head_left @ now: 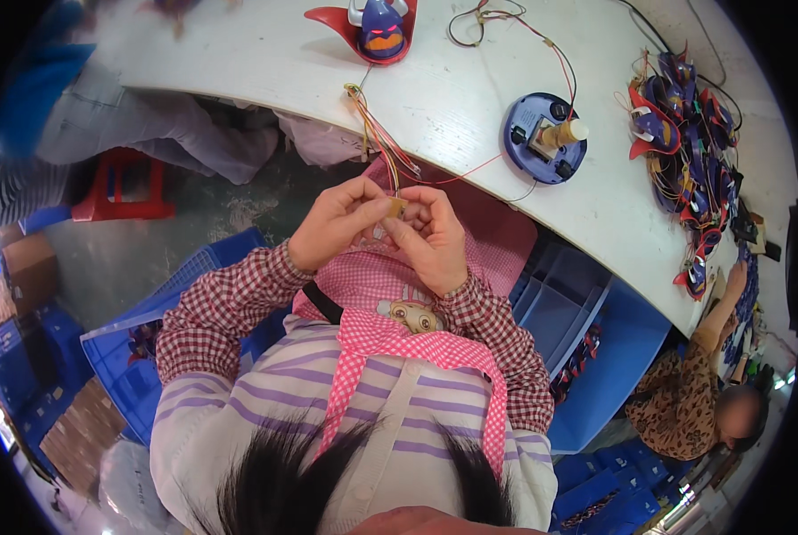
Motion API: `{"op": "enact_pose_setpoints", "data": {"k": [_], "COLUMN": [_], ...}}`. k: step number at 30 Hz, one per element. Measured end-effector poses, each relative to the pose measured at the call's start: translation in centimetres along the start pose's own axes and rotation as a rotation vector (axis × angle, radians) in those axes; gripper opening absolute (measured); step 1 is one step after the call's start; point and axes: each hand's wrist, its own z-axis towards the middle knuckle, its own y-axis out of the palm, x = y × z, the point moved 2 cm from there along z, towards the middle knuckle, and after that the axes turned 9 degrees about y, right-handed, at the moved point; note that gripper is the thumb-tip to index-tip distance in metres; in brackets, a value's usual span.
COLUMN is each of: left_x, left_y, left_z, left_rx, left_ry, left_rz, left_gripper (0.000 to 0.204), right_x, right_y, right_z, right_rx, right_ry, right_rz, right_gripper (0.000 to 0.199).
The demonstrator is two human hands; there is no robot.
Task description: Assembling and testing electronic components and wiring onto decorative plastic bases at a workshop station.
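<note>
My left hand and my right hand meet in front of my apron, just off the table's near edge. Between the pinched fingertips of both is a small yellowish-tan piece joined to wires; whether it is tape or a little board I cannot make out. Thin red, yellow and black wires run from it up toward a purple toy head with white horns and a red collar. A red wire leads right to a round purple base, which carries a cream-coloured cylinder.
Many wired purple toy heads are heaped along the table's right side. Blue bins stand on both sides of me, and a red stool is at the left. Another person works at the far right; another sits at the upper left.
</note>
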Motion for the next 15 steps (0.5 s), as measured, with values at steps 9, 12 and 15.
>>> {"op": "enact_pose_setpoints", "data": {"k": [9, 12, 15], "left_x": [0.4, -0.8, -2.9], "left_y": [0.0, -0.8, -2.2], "left_z": [0.1, -0.3, 0.5], "left_rx": [0.034, 0.111, 0.385], "left_ry": [-0.003, 0.026, 0.129], "left_rz": [0.065, 0.078, 0.144], "left_gripper": [0.01, 0.012, 0.026], "right_x": [-0.3, -0.3, -0.4], "right_y": [-0.1, -0.2, -0.4], "right_z": [-0.2, -0.1, 0.1], "right_rx": [0.012, 0.042, 0.043], "right_ry": [-0.112, 0.013, 0.04], "right_rz": [-0.136, 0.067, 0.127], "right_gripper": [0.032, 0.03, 0.029]}}
